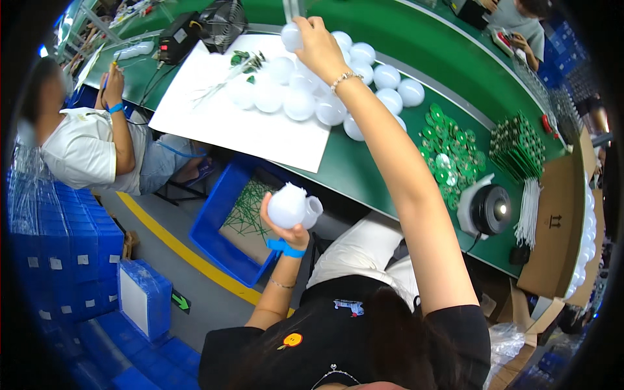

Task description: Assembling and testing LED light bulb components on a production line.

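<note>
My left hand (284,231) is closed round a white globe bulb cover (286,207), held over a blue bin beside the bench. Against it sits a second white cover (312,212) with its round opening showing. My right arm stretches across the bench, and my right hand (320,49) grips another white globe cover (292,38) at the far side. Below and around that hand lie several more white globe covers (299,104), partly on a white board (260,140). Small green parts with thin white wires (247,62) lie at their left.
Round green circuit boards (448,146) are heaped on the green bench, near stacked green boards (518,144) and a black round device with a lit spot (491,209). The blue bin (224,250) holds green strips. A co-worker (91,146) sits at left. A cardboard box (551,227) stands right.
</note>
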The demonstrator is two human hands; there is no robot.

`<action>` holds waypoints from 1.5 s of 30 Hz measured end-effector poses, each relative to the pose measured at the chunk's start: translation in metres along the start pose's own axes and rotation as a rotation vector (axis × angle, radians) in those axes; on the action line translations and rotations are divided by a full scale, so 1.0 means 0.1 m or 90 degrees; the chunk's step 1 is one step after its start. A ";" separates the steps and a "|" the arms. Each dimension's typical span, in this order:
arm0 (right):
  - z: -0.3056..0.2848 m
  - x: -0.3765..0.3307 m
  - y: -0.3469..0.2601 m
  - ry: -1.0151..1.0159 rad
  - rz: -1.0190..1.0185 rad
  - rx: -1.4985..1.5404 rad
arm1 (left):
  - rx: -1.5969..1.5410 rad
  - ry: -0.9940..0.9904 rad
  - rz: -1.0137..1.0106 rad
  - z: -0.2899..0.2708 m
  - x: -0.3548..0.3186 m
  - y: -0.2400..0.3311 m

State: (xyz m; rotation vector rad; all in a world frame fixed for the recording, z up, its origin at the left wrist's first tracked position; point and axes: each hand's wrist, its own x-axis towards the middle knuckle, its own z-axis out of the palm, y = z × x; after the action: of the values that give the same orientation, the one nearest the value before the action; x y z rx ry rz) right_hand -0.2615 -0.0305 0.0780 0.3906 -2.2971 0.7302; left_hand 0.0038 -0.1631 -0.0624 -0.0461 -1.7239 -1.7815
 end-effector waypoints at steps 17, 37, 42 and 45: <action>0.76 0.42 0.30 -0.346 -0.066 -0.291 | 0.015 0.031 -0.048 -0.17 0.04 -0.13; -0.85 -0.43 -0.29 -0.237 -0.128 0.255 | -0.252 -0.140 -0.240 0.30 0.31 0.31; -1.87 -1.30 -0.66 -0.392 -0.032 0.252 | -0.253 -0.393 -0.374 0.59 0.36 0.60; -2.23 -1.76 -0.73 -0.332 0.033 0.143 | -0.216 -0.616 -0.351 0.74 0.37 0.74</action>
State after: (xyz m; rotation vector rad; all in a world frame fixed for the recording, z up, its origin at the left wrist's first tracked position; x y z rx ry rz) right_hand 0.0147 0.0579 0.1207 0.6932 -2.7224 1.0112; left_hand -0.0207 -0.1059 0.0290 -0.7504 -2.1609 -2.7296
